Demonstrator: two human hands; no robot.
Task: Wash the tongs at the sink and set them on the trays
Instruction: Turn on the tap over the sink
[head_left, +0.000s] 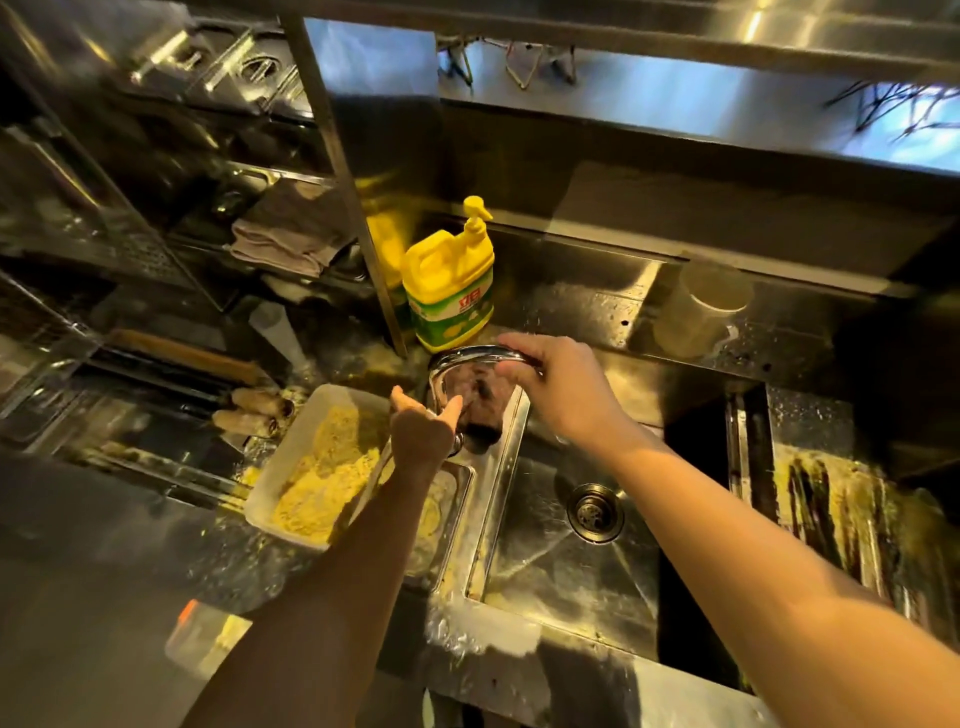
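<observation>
My right hand (556, 387) grips the curved chrome spout of the tap (470, 356) over the steel sink (566, 571). My left hand (421, 431) is at the tap's base. Its thumb lies along the neck, and its fingers curl down over the tap handle (457, 442), mostly hidden. Long metal pieces that look like tongs (738, 447) lean along the sink's right wall. To the right of the sink sits a steel tray (831, 514) streaked with yellow crumbs. Neither hand holds tongs.
A yellow dish-soap pump bottle (449, 280) stands behind the tap. A white tub of yellow breadcrumbs (322, 467) sits left of the sink, with a smaller steel pan (441, 519) beside it. A shelf rack with a folded cloth (283, 244) is at the back left.
</observation>
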